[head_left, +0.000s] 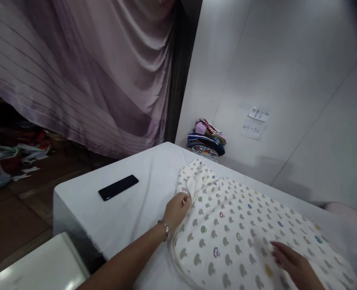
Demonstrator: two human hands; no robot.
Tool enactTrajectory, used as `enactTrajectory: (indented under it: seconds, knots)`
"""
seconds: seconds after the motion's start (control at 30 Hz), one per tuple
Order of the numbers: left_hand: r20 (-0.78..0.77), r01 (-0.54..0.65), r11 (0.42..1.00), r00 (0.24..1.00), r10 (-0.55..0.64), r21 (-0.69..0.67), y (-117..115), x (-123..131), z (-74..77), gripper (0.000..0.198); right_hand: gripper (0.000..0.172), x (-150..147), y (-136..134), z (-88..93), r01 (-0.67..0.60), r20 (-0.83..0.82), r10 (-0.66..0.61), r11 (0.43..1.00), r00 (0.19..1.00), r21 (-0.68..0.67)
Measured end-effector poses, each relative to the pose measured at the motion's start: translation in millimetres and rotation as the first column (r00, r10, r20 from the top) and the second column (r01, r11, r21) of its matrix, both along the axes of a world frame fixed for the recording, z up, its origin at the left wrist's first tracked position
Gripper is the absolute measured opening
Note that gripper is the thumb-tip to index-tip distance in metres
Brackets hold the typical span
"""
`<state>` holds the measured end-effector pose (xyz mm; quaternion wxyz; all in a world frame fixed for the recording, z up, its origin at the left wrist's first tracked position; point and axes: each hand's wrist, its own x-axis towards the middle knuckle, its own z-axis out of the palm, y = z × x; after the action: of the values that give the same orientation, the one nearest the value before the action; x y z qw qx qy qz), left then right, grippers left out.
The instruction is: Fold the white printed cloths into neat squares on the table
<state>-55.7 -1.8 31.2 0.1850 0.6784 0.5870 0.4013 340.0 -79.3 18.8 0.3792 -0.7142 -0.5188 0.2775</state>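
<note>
A white cloth with a mushroom print (226,225) is spread over the white-covered table, in grey with a few green, red, blue and yellow motifs. Its left edge has a pale rim, and the far left corner is bunched into folds. My left hand (176,210), with a bracelet at the wrist, has its fingers curled at that left edge and pinches the cloth there. Toward the lower right, my right hand (296,264) rests on or just over the print, slightly blurred. Its fingers are stretched out with nothing held in them.
A black phone (118,187) lies on the white tabletop (120,217) at left. Folded clothes (206,138) are stacked by the white wall (275,72), which bears handwritten paper notes (252,129). A mauve curtain (106,72) hangs behind. A white surface (36,268) stands at lower left.
</note>
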Motion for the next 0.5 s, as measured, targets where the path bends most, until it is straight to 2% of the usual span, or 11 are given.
enactTrajectory:
  seconds: [0.07, 0.1, 0.17, 0.23, 0.3, 0.4, 0.5]
  knots:
    - [0.056, -0.097, 0.981, 0.993, 0.107, -0.166, 37.3, 3.4, -2.0, 0.019, 0.031, -51.9, 35.0, 7.6, -0.210, -0.070, 0.209, 0.978, 0.975, -0.008]
    - [0.069, -0.135, 0.955, 0.985, 0.158, -0.263, 54.3, 5.7, -4.4, 0.023, 0.036, -79.4, 52.8, 13.2, -0.273, -0.078, 0.273, 0.962, 0.959, 0.014]
    - [0.074, -0.166, 0.918, 0.976, 0.206, -0.360, 82.3, 10.4, -10.1, 0.030, 0.041, -131.6, 89.1, 24.5, -0.358, -0.106, 0.362, 0.932, 0.926, 0.058]
    - [0.085, -0.180, 0.898, 0.969, 0.233, -0.401, 101.3, 13.9, -15.6, 0.035, 0.039, -174.1, 126.2, 31.5, -0.354, -0.164, 0.363, 0.932, 0.917, 0.082]
    - [0.111, -0.182, 0.888, 0.962, 0.250, -0.422, 112.6, 16.1, -20.0, 0.034, 0.037, -203.9, 162.1, 31.7, -0.283, -0.191, 0.288, 0.958, 0.938, 0.053]
    - [0.176, -0.165, 0.897, 0.951, 0.255, -0.411, 120.4, 17.5, -25.3, 0.021, 0.036, -227.9, 206.0, 21.2, -0.221, -0.183, 0.213, 0.975, 0.960, -0.026]
    - [0.267, -0.147, 0.925, 0.931, 0.250, -0.351, 123.2, 16.8, -30.8, 0.013, 0.028, -236.6, 231.0, 7.7, -0.196, -0.161, 0.176, 0.974, 0.971, -0.118]
